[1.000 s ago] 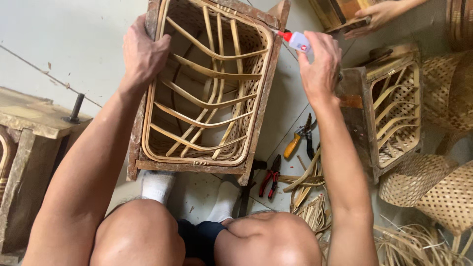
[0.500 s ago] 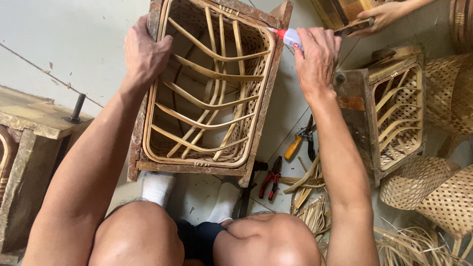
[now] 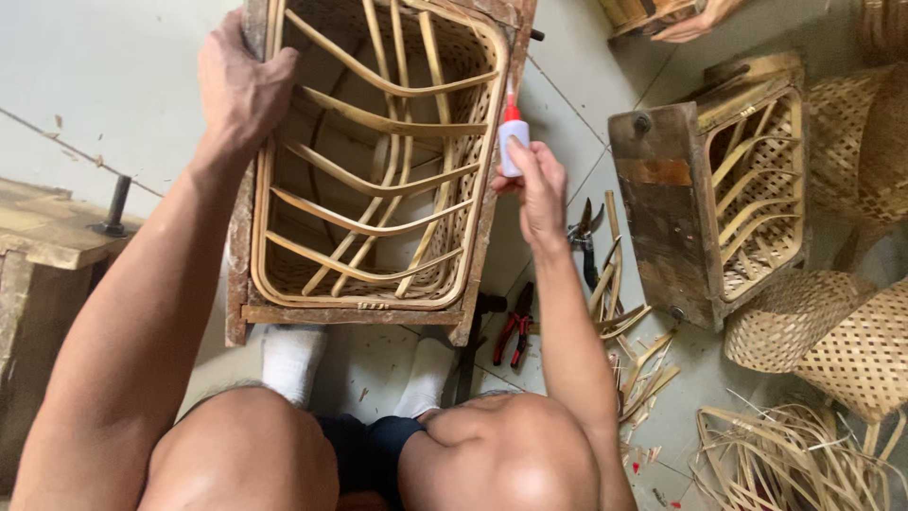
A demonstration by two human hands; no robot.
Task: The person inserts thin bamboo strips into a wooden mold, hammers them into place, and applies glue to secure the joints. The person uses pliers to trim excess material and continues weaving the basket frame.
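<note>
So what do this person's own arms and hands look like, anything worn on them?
Both arms are bare from the upper arm down: no sleeves show anywhere in view. The left hand and the right hand wear no gloves, and no watch, ring, bracelet or bandage is visible on either wrist or on the fingers. No tattoos or markings can be made out. Fingernails look short and unpainted.

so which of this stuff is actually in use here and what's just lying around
In use:
- left hand gripping the wooden frame
- rattan basket inside the frame
- right hand holding the glue bottle

Lying about:
- red pliers
- second frame
- woven baskets
- loose strips
</note>
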